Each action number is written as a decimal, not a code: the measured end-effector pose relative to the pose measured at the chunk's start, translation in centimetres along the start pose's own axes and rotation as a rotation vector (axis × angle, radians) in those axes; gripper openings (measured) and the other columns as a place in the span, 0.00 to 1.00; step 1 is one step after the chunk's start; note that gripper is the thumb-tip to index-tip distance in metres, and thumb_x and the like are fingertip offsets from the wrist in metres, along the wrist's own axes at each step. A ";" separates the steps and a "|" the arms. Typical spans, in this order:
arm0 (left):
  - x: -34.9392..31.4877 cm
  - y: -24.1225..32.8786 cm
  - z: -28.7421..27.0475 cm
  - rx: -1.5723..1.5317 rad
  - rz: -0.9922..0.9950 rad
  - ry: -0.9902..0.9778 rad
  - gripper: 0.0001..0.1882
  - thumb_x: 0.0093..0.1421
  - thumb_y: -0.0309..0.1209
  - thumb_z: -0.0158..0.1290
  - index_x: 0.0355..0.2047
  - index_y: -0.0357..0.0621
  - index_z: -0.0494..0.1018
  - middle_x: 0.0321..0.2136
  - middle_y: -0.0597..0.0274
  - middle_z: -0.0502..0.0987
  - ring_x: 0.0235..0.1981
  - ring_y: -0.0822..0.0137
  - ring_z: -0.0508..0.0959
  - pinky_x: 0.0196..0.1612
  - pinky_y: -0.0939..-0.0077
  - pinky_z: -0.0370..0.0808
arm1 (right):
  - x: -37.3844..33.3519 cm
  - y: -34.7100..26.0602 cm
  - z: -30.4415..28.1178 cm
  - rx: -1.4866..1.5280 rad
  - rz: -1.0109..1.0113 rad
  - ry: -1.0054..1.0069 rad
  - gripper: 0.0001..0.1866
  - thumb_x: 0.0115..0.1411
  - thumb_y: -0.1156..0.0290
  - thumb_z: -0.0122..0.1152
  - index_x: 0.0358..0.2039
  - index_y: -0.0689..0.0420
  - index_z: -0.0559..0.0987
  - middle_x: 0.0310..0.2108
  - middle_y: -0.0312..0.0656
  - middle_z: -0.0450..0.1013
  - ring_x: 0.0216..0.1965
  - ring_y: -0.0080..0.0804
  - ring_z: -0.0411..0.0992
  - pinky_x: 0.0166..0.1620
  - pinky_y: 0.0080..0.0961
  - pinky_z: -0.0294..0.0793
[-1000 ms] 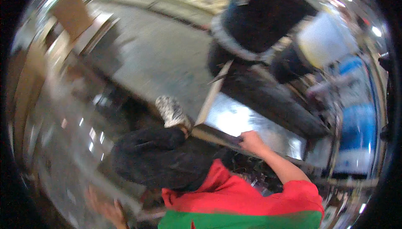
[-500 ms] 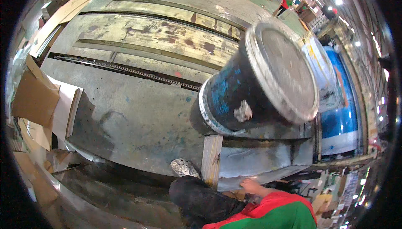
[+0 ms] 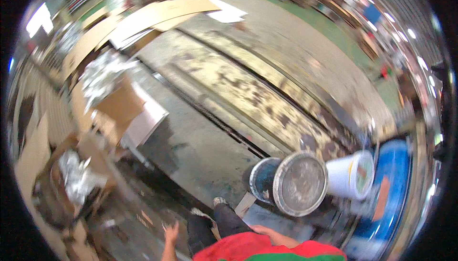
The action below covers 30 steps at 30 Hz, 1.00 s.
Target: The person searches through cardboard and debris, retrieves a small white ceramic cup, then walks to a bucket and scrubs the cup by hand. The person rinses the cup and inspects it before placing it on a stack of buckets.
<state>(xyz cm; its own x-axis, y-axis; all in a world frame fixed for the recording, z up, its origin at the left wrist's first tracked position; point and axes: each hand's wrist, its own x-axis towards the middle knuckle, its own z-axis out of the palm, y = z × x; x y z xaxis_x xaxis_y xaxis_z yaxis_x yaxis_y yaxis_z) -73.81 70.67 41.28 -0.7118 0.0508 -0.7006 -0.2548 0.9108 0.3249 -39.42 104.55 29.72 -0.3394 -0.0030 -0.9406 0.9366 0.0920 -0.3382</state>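
My left hand (image 3: pixel 171 233) is raised at the lower left of my body, its fingers apart and somewhat blurred, with nothing visible in them. Low beside my red and green shirt, my right hand (image 3: pixel 260 229) lies at the edge of a grey metal step (image 3: pixel 281 220); its fingers are smeared and partly hidden. Beyond that hand stands a dark drum (image 3: pixel 264 179) with blue smears, topped by a stained grey lid (image 3: pixel 302 183). A white bucket (image 3: pixel 341 175) sits just right of the drum. Neither hand touches the drum or the bucket.
A large blue cylinder (image 3: pixel 393 180) lies in a frame at the right. Chain track (image 3: pixel 205 113) and stained yellowish plates (image 3: pixel 253 91) cross the floor. Cardboard sheets (image 3: pixel 167 12), an open carton (image 3: pixel 121 110) and crumpled clear plastic (image 3: pixel 78 180) are at the left. Distant people are blurred.
My view has swung left and back, so the drum appears smaller and lower and the cartons show more. My left hand has come into view. My right hand stays near the metal step.
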 end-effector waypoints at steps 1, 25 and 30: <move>-0.7 3.1 -2.5 -0.118 0.077 0.023 0.36 0.61 0.56 0.47 0.54 0.34 0.71 0.51 0.35 0.72 0.55 0.44 0.71 0.57 0.58 0.66 | -2.1 -4.2 -1.9 0.146 0.144 0.009 0.38 0.62 0.37 0.45 0.61 0.54 0.68 0.56 0.53 0.69 0.58 0.42 0.66 0.56 0.46 0.68; 15.0 5.8 -28.9 -1.241 -0.273 0.584 0.19 0.64 0.48 0.50 0.34 0.43 0.69 0.21 0.64 0.69 0.17 0.68 0.67 0.16 0.71 0.62 | -4.0 -68.7 -21.9 -0.505 -0.664 0.353 0.23 0.57 0.53 0.56 0.46 0.57 0.80 0.43 0.52 0.77 0.46 0.50 0.75 0.51 0.40 0.73; 13.7 11.4 -33.5 -1.316 -0.342 0.522 0.28 0.64 0.49 0.48 0.54 0.39 0.69 0.51 0.54 0.73 0.51 0.59 0.74 0.41 0.66 0.71 | -1.5 -67.8 -24.6 -0.579 -0.374 0.277 0.23 0.55 0.54 0.59 0.44 0.56 0.81 0.44 0.50 0.78 0.46 0.48 0.75 0.50 0.38 0.73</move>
<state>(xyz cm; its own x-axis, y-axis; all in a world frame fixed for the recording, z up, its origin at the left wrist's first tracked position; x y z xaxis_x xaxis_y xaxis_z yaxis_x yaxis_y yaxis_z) -108.40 68.03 56.73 -0.5734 -0.5004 -0.6487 -0.6562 -0.1936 0.7293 -104.56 122.80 54.72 -0.7080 0.1072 -0.6980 0.5839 0.6447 -0.4933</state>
